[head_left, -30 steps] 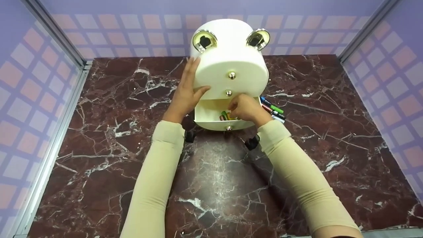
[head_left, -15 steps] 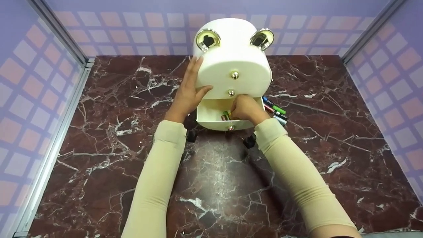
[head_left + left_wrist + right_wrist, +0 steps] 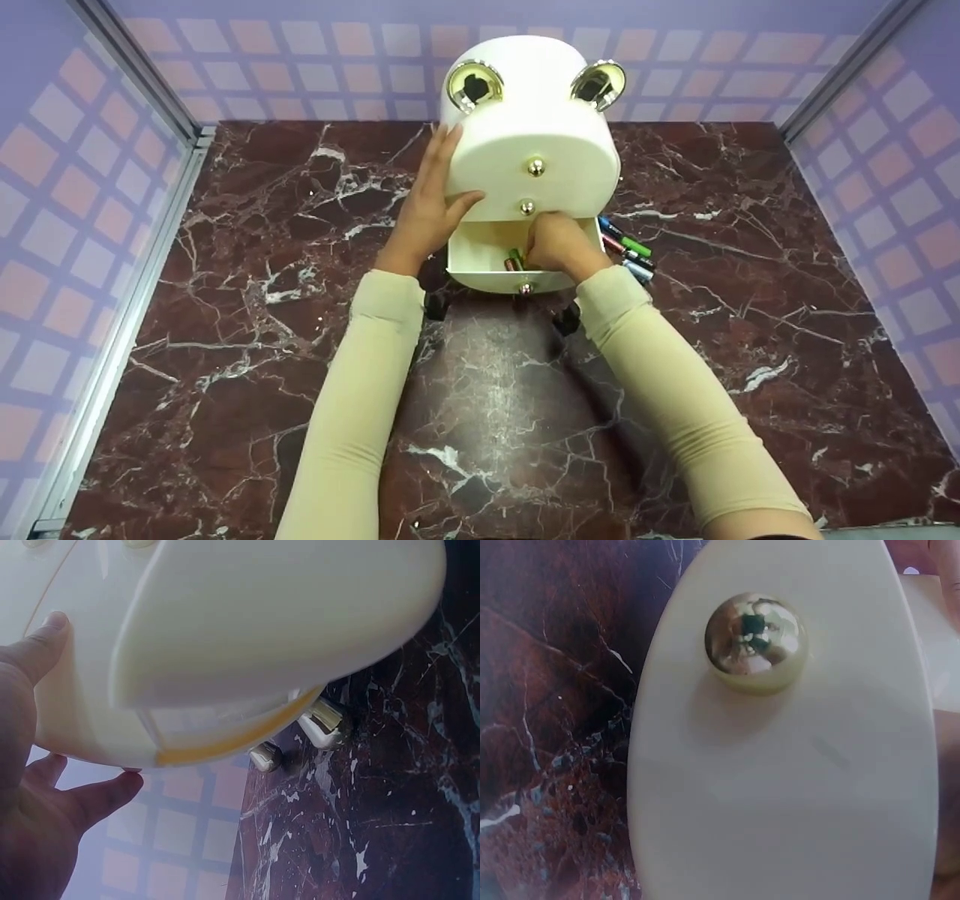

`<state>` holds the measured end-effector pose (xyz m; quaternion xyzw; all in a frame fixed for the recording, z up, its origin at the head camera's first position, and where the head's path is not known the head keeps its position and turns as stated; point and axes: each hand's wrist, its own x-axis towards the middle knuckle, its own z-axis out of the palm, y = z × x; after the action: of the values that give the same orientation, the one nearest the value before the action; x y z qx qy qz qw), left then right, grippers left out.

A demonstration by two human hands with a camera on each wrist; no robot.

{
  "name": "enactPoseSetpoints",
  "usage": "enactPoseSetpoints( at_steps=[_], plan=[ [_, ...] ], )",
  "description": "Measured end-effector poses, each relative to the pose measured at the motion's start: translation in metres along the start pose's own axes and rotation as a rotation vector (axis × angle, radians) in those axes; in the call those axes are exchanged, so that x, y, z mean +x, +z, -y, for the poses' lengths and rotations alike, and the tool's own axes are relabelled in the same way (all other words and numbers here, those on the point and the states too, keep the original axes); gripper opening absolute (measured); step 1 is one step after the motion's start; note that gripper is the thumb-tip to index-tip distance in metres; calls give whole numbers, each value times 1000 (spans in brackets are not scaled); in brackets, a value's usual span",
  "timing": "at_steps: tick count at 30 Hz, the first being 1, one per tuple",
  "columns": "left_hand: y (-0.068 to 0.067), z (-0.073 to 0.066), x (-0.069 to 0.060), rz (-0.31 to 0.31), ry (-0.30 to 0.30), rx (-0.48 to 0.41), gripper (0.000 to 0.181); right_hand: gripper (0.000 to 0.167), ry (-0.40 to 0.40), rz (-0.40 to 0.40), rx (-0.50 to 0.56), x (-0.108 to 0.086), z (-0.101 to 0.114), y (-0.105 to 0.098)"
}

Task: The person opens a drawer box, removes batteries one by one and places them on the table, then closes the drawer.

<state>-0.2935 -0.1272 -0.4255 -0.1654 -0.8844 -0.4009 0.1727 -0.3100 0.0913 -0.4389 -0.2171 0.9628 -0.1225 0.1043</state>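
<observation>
A white rounded desktop drawer box (image 3: 487, 176) with gold knobs stands towards the back of the table, its bottom drawer (image 3: 472, 259) pulled out. My left hand (image 3: 425, 206) lies against the box's left side, fingers extended and thumb on the front; the left wrist view shows the same hand (image 3: 45, 802) at the box. My right hand (image 3: 561, 246) reaches down into the drawer with bent fingers. Its fingertips are hidden, so any hold cannot be made out. Beside them lie small marker pens (image 3: 514, 260) in green and red. In the right wrist view the drawer's front (image 3: 795, 787) covers most of that hand.
Several marker pens (image 3: 630, 251) with blue, green, black and pale caps lie on the table right of the drawer. Two gold-rimmed round eyes (image 3: 475, 84) stick up from the box top. The dark red marbled table (image 3: 300, 247) has tiled panels behind and at both sides.
My right hand has lowered further into the drawer, and its fingers now hide most of a yellow piece seen earlier. The left hand stays on the box. The view has shifted slightly.
</observation>
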Motion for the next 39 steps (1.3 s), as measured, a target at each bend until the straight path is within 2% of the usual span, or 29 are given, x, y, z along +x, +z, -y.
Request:
enactPoseSetpoints(
  at_steps=[8,12,18,23,27,32,39],
  plan=[
    [-1,-1,0,6,-13,7,84,26,7,-1,-93,1,4,-2],
    [-1,-1,-1,-1,-4,5,85,26,-29,2,-135,1,3,-1],
    [-2,-2,-1,-5,5,7,85,31,-68,37,-138,0,3,-4],
    [-3,-2,-1,6,-12,7,85,36,-83,45,-130,-1,-1,-8],
    [-2,-2,-1,17,-31,7,85,28,-104,20,-111,-5,-5,-11],
    [-3,-2,0,16,-35,11,86,11,-160,-24,-37,-10,-11,-15],
    [-2,-2,-1,12,-36,10,85,9,-222,-95,43,-20,-17,-24]
  ],
)
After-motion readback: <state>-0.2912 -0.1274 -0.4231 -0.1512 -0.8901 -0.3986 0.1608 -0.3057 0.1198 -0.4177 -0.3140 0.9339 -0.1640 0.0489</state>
